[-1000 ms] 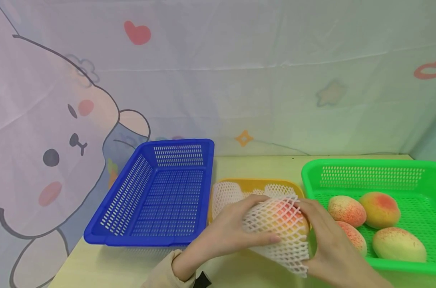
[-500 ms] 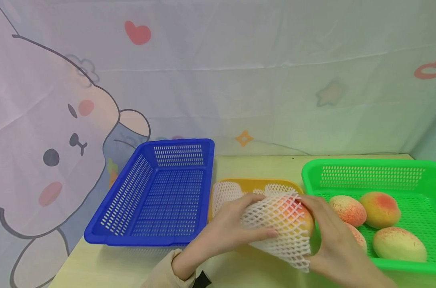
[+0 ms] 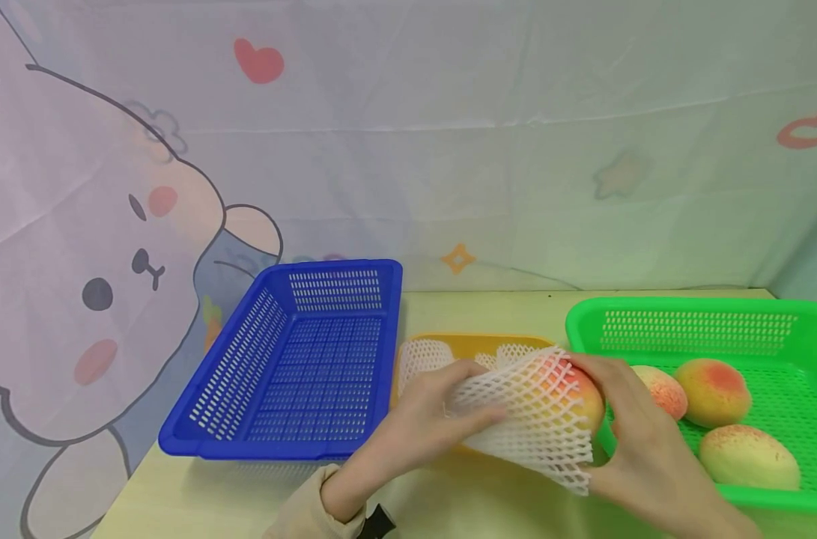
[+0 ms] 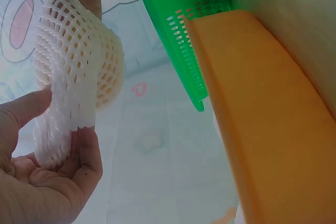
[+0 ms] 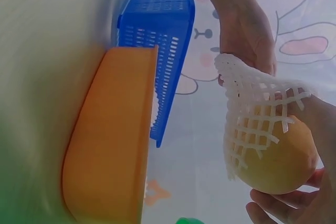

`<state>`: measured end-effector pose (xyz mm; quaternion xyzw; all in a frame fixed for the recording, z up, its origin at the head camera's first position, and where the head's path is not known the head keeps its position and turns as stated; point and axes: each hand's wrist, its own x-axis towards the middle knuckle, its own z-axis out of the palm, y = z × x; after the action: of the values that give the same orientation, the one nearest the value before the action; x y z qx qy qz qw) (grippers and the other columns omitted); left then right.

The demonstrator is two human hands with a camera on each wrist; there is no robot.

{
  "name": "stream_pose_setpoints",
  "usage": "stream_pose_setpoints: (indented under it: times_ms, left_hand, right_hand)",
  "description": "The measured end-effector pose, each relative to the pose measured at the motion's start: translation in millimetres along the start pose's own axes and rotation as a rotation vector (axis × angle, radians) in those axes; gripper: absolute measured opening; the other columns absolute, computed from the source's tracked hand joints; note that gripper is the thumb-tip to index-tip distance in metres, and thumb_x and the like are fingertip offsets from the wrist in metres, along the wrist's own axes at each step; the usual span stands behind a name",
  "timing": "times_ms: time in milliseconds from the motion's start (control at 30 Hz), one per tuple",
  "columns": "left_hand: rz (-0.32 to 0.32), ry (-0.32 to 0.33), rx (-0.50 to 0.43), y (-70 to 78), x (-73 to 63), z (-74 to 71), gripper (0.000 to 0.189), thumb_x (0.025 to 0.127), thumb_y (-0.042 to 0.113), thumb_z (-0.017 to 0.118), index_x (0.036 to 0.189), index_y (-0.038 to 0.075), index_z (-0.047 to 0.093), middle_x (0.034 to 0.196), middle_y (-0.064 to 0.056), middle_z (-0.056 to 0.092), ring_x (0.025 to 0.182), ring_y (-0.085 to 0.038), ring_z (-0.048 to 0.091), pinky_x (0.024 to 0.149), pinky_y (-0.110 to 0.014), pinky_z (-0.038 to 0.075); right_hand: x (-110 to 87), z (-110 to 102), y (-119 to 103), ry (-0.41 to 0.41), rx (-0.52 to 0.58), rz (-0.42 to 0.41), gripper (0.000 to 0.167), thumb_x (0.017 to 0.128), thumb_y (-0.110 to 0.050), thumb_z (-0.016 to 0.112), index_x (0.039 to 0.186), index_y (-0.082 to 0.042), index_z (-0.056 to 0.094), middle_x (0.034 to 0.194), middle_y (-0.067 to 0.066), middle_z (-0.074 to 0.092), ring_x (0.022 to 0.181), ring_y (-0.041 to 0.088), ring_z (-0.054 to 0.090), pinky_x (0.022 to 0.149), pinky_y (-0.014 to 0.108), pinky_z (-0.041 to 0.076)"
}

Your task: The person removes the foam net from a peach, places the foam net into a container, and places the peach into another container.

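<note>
Above the yellow basket, both hands work on a white foam fruit net (image 3: 509,404) with a red-and-yellow mango (image 3: 586,397) partly inside it. My left hand (image 3: 424,419) pinches the narrow, bunched end of the net between thumb and fingers. On the other side, my right hand (image 3: 644,442) grips the mango, its thumb down at the net's open edge. The fruit's bare round end pokes out of the mesh toward the right palm, as the right wrist view shows on the mango (image 5: 283,161). In the left wrist view the net (image 4: 73,66) stretches over the fruit.
A yellow basket (image 3: 472,344) with more white foam nets (image 3: 424,355) stands behind the hands. To the left is a blue basket (image 3: 327,374). At the right, a green basket (image 3: 691,305) holds several fruits, among them a yellow-red mango (image 3: 711,393) and a pale one (image 3: 748,457).
My right hand and the mango have shifted rightward and slightly up. The net is drawn longer between the hands, and more of the fruit's right end shows bare.
</note>
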<state>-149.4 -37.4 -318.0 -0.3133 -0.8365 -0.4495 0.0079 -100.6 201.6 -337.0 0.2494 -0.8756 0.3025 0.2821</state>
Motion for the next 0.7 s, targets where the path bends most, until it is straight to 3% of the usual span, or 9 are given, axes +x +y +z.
stream_pose_setpoints:
  times_ms: [100,233,467,700]
  left_hand:
    - [0.025,0.012,0.002,-1.8,-0.3,-1.0,0.024,0.086,0.024,0.071,0.107,0.013,0.067,0.097,0.001,0.072,0.081,-0.004,0.06,0.073,-0.018,0.048]
    - [0.031,0.011,-0.006,-3.3,-0.3,-2.6,0.021,0.087,0.021,0.069,0.105,0.011,0.066,0.096,-0.002,0.072,0.077,-0.003,0.058,0.069,-0.017,0.049]
    - [0.074,0.035,0.008,-4.7,0.1,-3.6,0.019,0.088,0.018,0.069,0.104,0.008,0.066,0.093,-0.005,0.072,0.077,-0.004,0.059,0.069,-0.017,0.05]
    - [0.051,0.064,0.002,-2.6,-0.3,-5.7,0.015,0.087,0.016,0.07,0.1,0.01,0.066,0.09,-0.001,0.07,0.077,-0.004,0.056,0.069,-0.018,0.049]
  right_hand:
    - [-0.3,-2,0,0.005,0.002,0.027,0.111,0.047,-0.025,0.095,0.142,-0.015,0.04,0.129,-0.005,0.048,0.104,-0.005,0.041,0.062,0.019,0.043]
    - [-0.1,-6,1,0.001,-0.005,0.054,0.111,0.048,-0.023,0.095,0.144,-0.017,0.039,0.131,-0.004,0.047,0.103,-0.006,0.038,0.057,0.019,0.043]
    - [1.9,-10,3,0.003,-0.03,0.081,0.109,0.048,-0.018,0.093,0.143,-0.017,0.04,0.129,-0.004,0.048,0.105,-0.006,0.038,0.062,0.017,0.044]
    - [2.7,-15,6,0.022,-0.04,0.083,0.107,0.05,-0.013,0.09,0.144,-0.016,0.039,0.129,-0.004,0.047,0.104,-0.007,0.04,0.068,0.006,0.042]
